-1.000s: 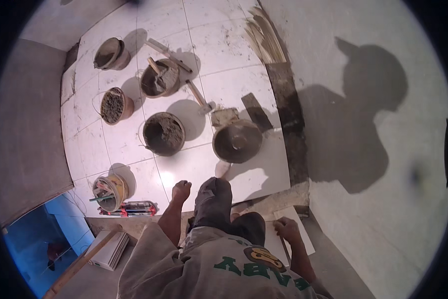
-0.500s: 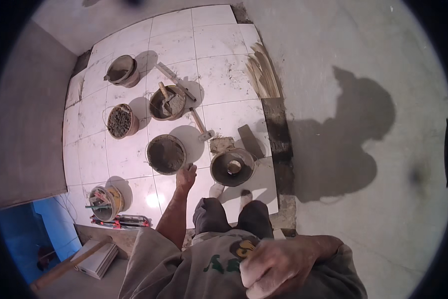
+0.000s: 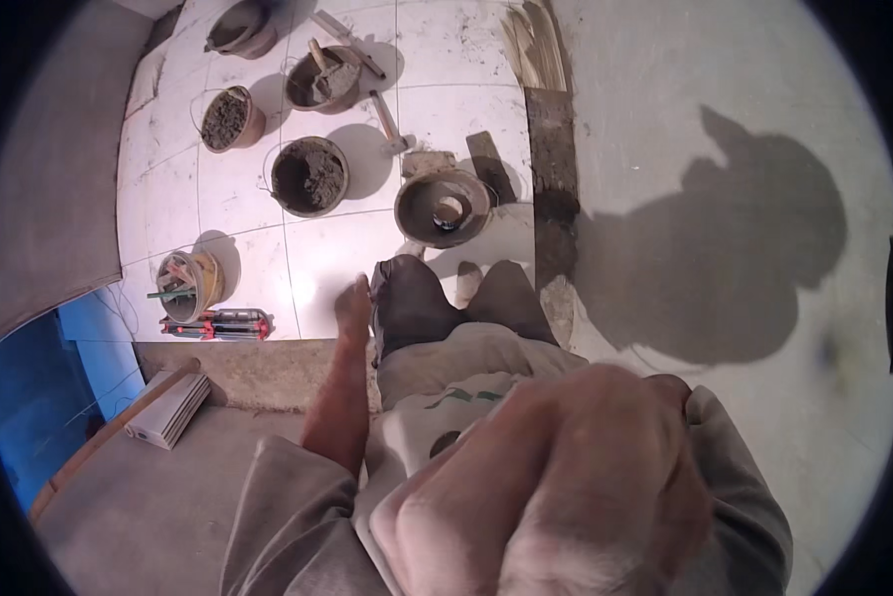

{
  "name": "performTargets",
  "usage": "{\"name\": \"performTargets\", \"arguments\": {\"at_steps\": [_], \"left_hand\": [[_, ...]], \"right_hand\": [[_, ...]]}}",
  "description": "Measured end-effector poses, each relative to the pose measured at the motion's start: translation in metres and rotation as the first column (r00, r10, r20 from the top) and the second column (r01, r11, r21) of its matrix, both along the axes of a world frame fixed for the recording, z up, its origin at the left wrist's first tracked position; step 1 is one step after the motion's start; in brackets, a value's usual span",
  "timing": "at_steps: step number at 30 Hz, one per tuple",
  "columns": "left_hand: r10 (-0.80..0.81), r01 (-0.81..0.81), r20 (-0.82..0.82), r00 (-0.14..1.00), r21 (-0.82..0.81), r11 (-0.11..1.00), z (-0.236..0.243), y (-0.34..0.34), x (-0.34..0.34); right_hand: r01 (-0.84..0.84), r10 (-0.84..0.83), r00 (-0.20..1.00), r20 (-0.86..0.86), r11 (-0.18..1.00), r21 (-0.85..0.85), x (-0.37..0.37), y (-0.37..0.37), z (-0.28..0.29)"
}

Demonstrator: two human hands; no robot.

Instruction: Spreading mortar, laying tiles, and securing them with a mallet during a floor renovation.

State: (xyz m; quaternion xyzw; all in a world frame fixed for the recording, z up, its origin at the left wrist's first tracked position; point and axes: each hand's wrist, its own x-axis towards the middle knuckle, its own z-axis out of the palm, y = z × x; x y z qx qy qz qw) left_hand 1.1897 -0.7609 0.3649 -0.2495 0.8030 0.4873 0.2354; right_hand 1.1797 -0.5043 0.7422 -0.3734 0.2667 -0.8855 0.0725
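Note:
My right hand point(image 3: 566, 477) is raised close in front of me, large and a little blurred. Its fingers are curled, and whatever lies inside them is hidden. On the left, my left hand point(image 3: 352, 303) hangs beside my left knee, above the white tiles point(image 3: 322, 253). Its fingers are too small and foreshortened to read. Nearest to it stands a bucket point(image 3: 286, 184) with dark, lumpy mortar inside. A wide bowl-like bucket point(image 3: 417, 221) with a round, pale thing in it stands just beyond my knees.
Farther off are a bucket of dark rubble point(image 3: 255, 129), a mortar bucket with a trowel point(image 3: 297, 89) and a hammer point(image 3: 383, 114). At left stand a tool bucket point(image 3: 208, 283), a red-black tile cutter point(image 3: 230, 325) and stacked tiles point(image 3: 183, 412). A dark channel point(image 3: 551, 144) borders the tiles.
My view has tilted down, so the buckets sit higher in the picture. My right hand has risen much closer. My left hand has drawn back from the mortar bucket toward my knee.

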Motion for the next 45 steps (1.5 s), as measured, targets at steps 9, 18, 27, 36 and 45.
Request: {"name": "performTargets", "arguments": {"at_steps": [9, 18, 27, 36, 45], "left_hand": [[0.266, -0.256, -0.115, 0.957, 0.093, 0.962, 0.011, -0.004, 0.01], [0.249, -0.226, -0.181, 0.952, 0.137, 0.964, 0.043, 0.01, -0.009], [0.155, -0.135, -0.222, 0.963, 0.099, 0.986, 0.052, 0.046, -0.026], [0.169, -0.15, -0.276, 0.946, 0.087, 0.985, 0.08, 0.055, -0.046], [0.24, -0.199, -0.334, 0.912, 0.152, 0.968, 0.074, 0.049, -0.032]], "right_hand": [[-0.056, 0.086, 0.993, 0.083, 0.948, -0.314, 0.025, -0.005, 0.015], [0.05, 0.099, 0.979, 0.178, 0.731, -0.681, 0.048, -0.01, 0.044], [0.157, -0.109, 0.987, 0.116, 0.783, -0.601, 0.055, 0.018, 0.061], [0.085, -0.154, 0.988, -0.004, 0.565, -0.821, 0.053, -0.012, 0.058], [-0.085, -0.09, 0.979, -0.182, 0.635, -0.768, 0.043, -0.021, 0.065]]}}
